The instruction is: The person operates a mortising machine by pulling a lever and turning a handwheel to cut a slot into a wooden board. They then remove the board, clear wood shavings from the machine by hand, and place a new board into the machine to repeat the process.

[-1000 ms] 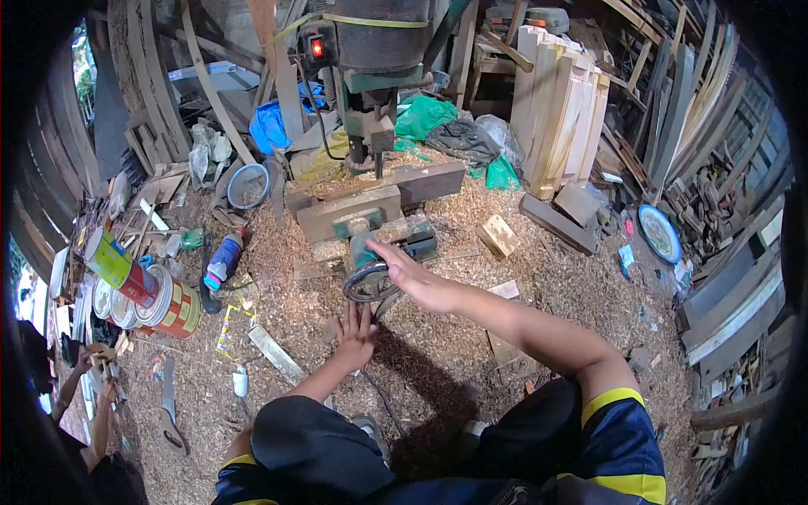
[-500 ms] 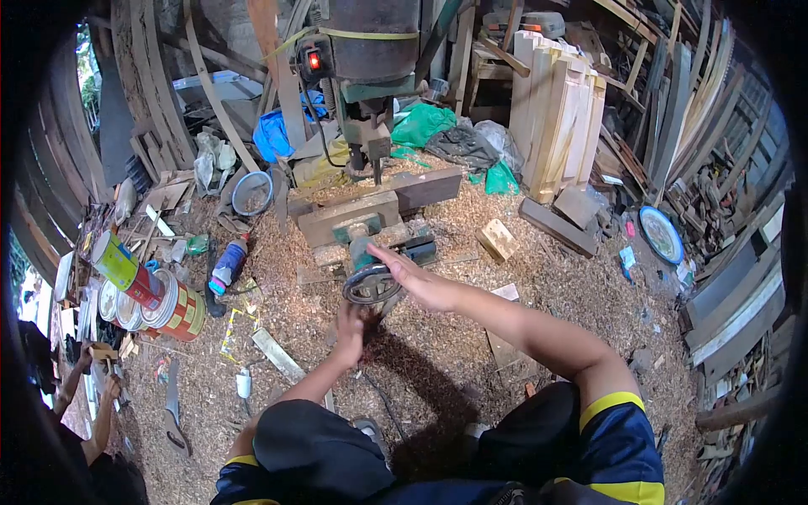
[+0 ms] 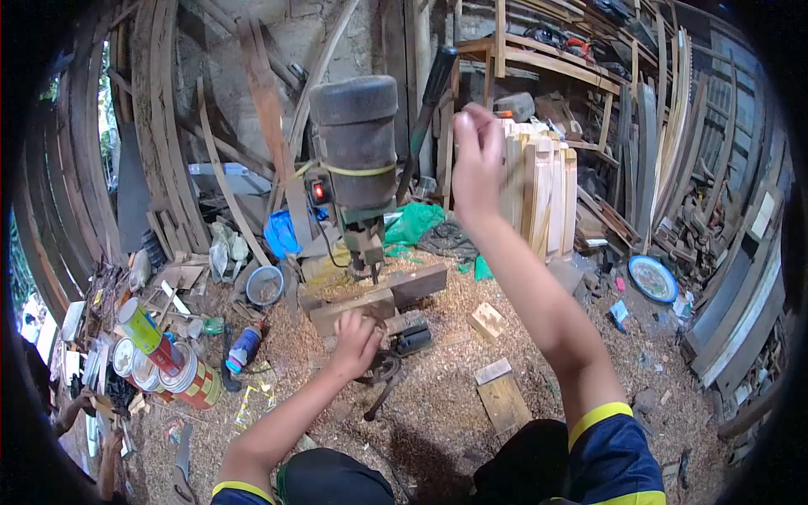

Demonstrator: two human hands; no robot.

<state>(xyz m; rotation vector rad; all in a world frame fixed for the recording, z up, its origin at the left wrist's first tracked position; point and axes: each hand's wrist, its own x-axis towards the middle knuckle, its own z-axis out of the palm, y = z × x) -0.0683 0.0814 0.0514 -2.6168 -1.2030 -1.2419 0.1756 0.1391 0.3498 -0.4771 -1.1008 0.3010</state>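
The drilling machine (image 3: 353, 143) stands at centre with a red-lit switch (image 3: 319, 190) and its bit just above a wooden block (image 3: 352, 311) in the vise. My left hand (image 3: 357, 343) rests on the vise beside the block's near side, fingers bent over it; what they grip is hidden. The handwheel (image 3: 384, 367) is partly visible below that hand. Raised at upper centre right, my right hand (image 3: 477, 160) has curled fingers, blurred by motion, near the machine's long lever (image 3: 439, 76) but apart from it.
Paint buckets (image 3: 187, 376) stand on the left, a saw (image 3: 183, 463) below them. A co-worker's hands (image 3: 84, 404) show at the far left. Pale timber pieces (image 3: 547, 194) stand behind my right arm. A blue-rimmed basin (image 3: 652, 279) lies at right; sawdust covers the floor.
The view has tilted up, showing the whole machine head and lever. My right hand has left the handwheel and risen towards the lever. My left hand has moved up from beside the wheel onto the vise.
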